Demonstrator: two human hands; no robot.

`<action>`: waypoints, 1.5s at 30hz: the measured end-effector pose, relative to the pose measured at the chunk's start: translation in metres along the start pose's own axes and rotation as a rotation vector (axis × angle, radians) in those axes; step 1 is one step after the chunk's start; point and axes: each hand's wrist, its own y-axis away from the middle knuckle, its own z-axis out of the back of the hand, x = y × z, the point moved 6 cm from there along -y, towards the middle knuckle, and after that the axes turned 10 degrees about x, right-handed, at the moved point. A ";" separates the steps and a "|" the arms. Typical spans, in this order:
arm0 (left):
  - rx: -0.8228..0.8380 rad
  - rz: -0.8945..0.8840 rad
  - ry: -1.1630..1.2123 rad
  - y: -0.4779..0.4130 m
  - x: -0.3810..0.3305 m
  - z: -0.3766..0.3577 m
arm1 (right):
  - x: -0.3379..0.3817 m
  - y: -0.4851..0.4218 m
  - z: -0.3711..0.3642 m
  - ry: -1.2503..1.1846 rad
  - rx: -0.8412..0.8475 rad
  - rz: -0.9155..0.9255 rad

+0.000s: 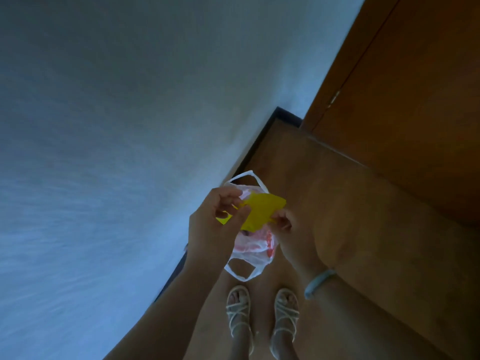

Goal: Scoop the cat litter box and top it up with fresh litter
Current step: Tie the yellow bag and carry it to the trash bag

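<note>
A folded yellow plastic bag (259, 211) is held in the air between both hands. My left hand (215, 219) pinches its left edge with thumb and fingers. My right hand (285, 224) pinches a thin yellow handle at its right side. Below the hands a white plastic bag (249, 252) with red print lies on the wooden floor by the wall, its handles spread out. No litter box or scoop is in view.
A pale wall (117, 152) with a dark baseboard (257, 144) fills the left. A wooden door (405, 81) stands at the upper right. My sandalled feet (262, 315) stand on the wooden floor (363, 216) just behind the white bag.
</note>
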 end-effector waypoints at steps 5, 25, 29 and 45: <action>0.030 0.085 -0.004 -0.044 0.085 -0.018 | -0.066 -0.040 -0.034 0.009 -0.071 -0.042; 0.134 0.269 -0.228 -0.108 0.295 -0.103 | -0.235 -0.104 -0.109 0.035 0.190 -0.262; 0.157 0.292 -0.275 -0.110 0.308 -0.108 | -0.236 -0.108 -0.106 0.062 0.200 -0.271; 0.321 0.184 -0.849 -0.081 0.215 -0.074 | -0.096 -0.087 -0.060 0.371 0.223 0.000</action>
